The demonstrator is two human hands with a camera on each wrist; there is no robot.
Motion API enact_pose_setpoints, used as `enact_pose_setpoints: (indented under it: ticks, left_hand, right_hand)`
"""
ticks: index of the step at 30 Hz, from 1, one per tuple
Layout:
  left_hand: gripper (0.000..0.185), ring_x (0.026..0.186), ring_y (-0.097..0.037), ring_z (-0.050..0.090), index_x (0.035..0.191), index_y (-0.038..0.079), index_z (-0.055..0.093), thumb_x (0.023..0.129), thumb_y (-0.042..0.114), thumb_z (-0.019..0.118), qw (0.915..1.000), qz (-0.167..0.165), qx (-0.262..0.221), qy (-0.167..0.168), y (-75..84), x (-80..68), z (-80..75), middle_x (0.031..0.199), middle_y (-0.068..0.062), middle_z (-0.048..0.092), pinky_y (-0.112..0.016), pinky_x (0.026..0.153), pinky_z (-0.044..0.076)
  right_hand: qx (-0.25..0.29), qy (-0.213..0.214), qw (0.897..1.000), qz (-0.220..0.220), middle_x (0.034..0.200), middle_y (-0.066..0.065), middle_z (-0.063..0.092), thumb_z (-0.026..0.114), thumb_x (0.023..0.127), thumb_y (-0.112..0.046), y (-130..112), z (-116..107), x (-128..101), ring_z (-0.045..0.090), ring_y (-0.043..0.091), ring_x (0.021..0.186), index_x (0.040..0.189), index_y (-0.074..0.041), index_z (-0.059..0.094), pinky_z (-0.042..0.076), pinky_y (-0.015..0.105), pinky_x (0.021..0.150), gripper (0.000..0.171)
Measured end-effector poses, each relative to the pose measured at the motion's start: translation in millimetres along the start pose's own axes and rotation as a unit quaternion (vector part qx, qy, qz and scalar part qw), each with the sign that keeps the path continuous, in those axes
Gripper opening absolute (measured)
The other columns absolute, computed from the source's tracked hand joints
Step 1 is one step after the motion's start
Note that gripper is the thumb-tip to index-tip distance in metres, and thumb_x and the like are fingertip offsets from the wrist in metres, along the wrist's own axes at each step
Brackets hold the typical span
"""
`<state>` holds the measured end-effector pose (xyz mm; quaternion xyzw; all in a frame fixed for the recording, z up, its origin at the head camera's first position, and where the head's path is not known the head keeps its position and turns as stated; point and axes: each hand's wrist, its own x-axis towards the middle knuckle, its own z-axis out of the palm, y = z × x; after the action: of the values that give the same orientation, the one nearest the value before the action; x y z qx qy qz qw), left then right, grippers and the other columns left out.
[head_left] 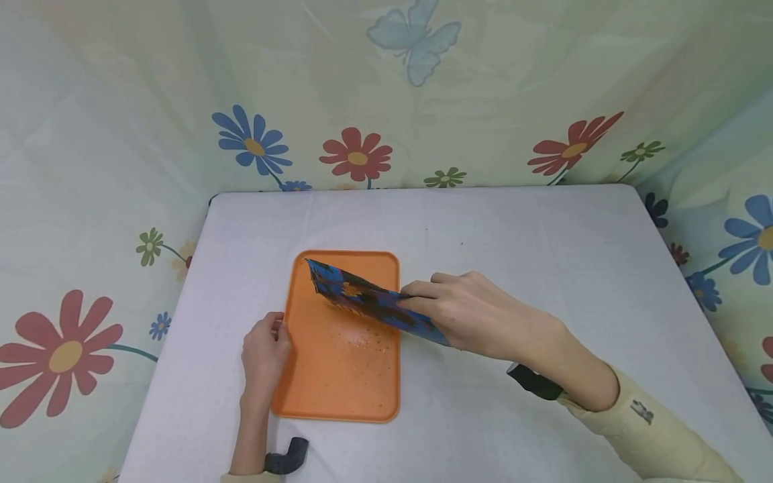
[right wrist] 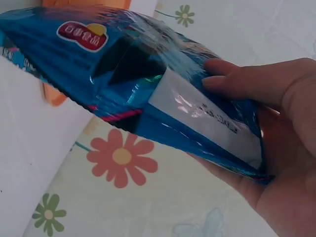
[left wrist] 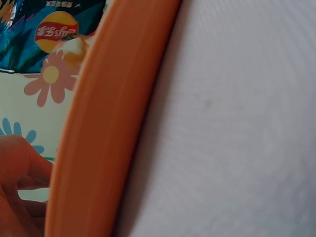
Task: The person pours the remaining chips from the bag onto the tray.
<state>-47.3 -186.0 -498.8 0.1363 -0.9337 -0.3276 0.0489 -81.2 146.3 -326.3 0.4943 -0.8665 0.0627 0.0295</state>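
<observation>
At the bottom of the head view, left of centre, a black band sits at the left wrist. Above it the left hand rests against the left side of an orange tray, its fingers bent at the rim; whether they pinch the rim I cannot tell. At lower right, a pale sleeve covers the forearm behind another dark band. Small crumbs lie scattered over the middle and right of the tray.

Right of centre, the right hand pinches the near end of a blue snack bag, thumb on one face and fingers on the other. The bag slants towards the upper left, held above the tray's upper half. The right wrist view shows a red logo and a white label on its blue side.

The white table stretches beyond. Past its far edge hangs a pale cloth printed with blue, red and green flowers and, at the top centre, a light-blue butterfly.
</observation>
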Motion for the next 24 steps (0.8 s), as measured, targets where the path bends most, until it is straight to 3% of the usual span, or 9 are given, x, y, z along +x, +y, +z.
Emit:
enact_pose_setpoints:
  ticks: [24]
  left_hand:
    - [0.024,0.078,-0.03,0.068,0.117,-0.005,0.07,0.097,0.002,0.058,0.9999,-0.006,0.008,-0.003,-1.4,1.2,2.5,0.093,-0.02,0.071,-0.039,0.062,0.052]
  right_hand:
    - [0.011,0.019,1.0,0.002,0.121,0.002,0.072,0.077,0.084,0.001,2.4,-1.4,-4.1,0.066,0.016,0.083,0.118,-0.01,0.075,0.048,0.021,0.055,0.036]
